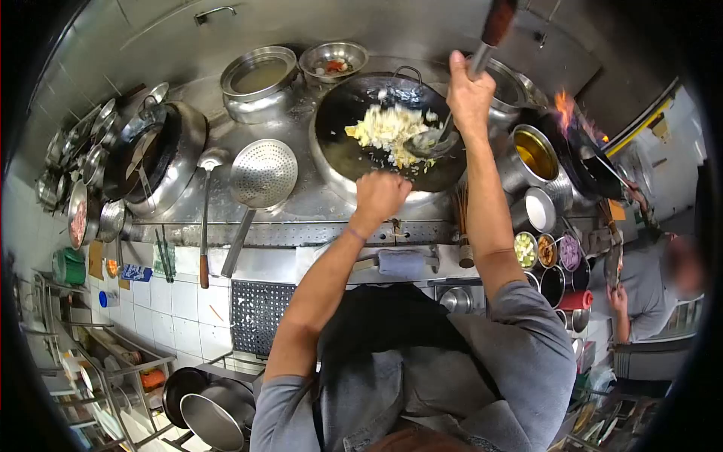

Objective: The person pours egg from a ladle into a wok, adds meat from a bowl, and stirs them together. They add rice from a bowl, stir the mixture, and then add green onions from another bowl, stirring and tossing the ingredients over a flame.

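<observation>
Right hand [468, 89] is closed around the metal shaft of a long ladle [461, 90], just below its dark wooden grip; the ladle bowl rests in the egg-fried rice [392, 132]. Left hand [379, 194] is balled into a fist at the near rim of the wok [354, 154]; it appears to be clamped on the wok's edge or handle, but what it holds is hidden under the knuckles, so I cannot tell for certain.

Placement notes: the wok sits in the burner well at centre, rice heaped toward its far right side. Judged reason for the high hold on the ladle: keeps the hand clear of the heat. The near-rim fist probably steadies the pan.

Pose: right arm extended nearly straight, forearm rising away from the body, wrist cocked over the wok. Left arm bent at the elbow, forearm angled up and to the right.

Surroundings: a perforated skimmer [262, 175] lies left of the wok, a second ladle [205, 218] beside it. Condiment tubs [547, 250] stand near right. Far right, another person [648, 290] works a flaming wok [584, 147].
</observation>
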The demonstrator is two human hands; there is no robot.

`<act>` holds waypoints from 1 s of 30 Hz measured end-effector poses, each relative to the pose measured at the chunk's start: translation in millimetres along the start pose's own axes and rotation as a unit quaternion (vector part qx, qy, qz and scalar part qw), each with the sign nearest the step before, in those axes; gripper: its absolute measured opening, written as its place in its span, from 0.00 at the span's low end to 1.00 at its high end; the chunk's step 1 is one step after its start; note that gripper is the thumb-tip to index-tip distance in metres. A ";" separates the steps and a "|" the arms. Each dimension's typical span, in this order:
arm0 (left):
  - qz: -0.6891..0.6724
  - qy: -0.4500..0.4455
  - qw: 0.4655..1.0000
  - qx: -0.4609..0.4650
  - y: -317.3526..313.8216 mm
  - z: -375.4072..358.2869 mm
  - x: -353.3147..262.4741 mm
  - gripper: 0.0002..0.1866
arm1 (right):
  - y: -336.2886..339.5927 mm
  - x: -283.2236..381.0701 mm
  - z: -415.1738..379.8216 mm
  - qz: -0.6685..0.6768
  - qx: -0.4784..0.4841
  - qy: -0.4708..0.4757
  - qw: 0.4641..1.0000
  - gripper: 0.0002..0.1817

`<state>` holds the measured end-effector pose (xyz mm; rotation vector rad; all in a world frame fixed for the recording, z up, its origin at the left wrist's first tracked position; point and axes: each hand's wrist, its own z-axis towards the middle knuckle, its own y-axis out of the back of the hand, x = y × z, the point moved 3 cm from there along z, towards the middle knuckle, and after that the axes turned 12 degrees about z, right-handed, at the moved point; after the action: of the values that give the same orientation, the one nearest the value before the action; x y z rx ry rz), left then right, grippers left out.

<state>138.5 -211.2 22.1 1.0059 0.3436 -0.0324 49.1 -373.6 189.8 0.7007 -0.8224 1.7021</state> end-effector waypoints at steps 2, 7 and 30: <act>-0.010 0.020 0.999 0.045 -24.6 20.2 12.4 0.17 | 5.4 6.8 2.9 0.010 -0.019 0.089 0.996 0.24; 0.013 0.003 0.994 0.108 -55.9 23.9 21.2 0.18 | 13.4 -89.1 -19.9 -0.057 -0.024 0.196 0.979 0.22; 0.133 -0.074 0.975 0.162 11.8 -3.6 -33.9 0.20 | 273.9 -221.8 -472.6 -0.352 0.271 -0.516 0.732 0.18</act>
<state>107.7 -206.2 40.1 1.3576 0.0640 0.0824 -182.4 -169.2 -312.4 2.1652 -0.5893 0.7055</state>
